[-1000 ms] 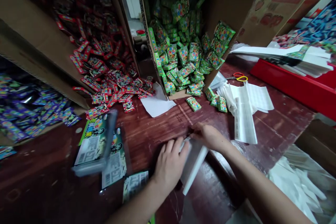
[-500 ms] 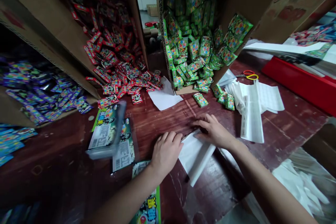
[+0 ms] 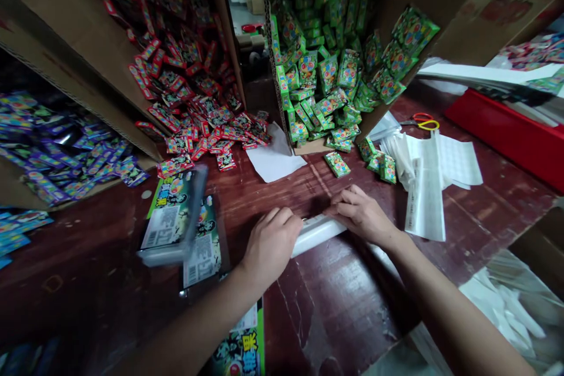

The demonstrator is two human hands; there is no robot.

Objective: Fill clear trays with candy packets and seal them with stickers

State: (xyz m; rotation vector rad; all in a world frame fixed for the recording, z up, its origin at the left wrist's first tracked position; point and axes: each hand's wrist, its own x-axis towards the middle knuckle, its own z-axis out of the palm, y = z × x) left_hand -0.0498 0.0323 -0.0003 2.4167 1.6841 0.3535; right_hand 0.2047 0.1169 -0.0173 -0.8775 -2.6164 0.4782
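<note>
A white paper sheet (image 3: pixel 318 236), folded or rolled into a narrow strip, lies between my hands just above the table. My left hand (image 3: pixel 274 241) is closed on its left end with the fingers curled over the top edge. At the other end, my right hand (image 3: pixel 360 215) pinches the strip between thumb and fingers. The fingertips partly cover both ends. Left of my left hand lie a stack of clear-wrapped printed bags (image 3: pixel 165 226) and another printed bag (image 3: pixel 203 249). One more green-edged bag (image 3: pixel 242 343) is partly under my left forearm.
Cardboard boxes spill red candy packs (image 3: pixel 211 129), green candy packs (image 3: pixel 328 103) and purple candy packs (image 3: pixel 74 158) along the back. A loose white sheet (image 3: pixel 275 158) lies before them. To the right are scissors (image 3: pixel 425 122), white label sheets (image 3: pixel 425 200) and a red tray (image 3: pixel 502 135).
The white sheet, spread down toward me before, is now gathered into a narrow strip. Both hands have closed on its ends, and the view has shifted slightly.
</note>
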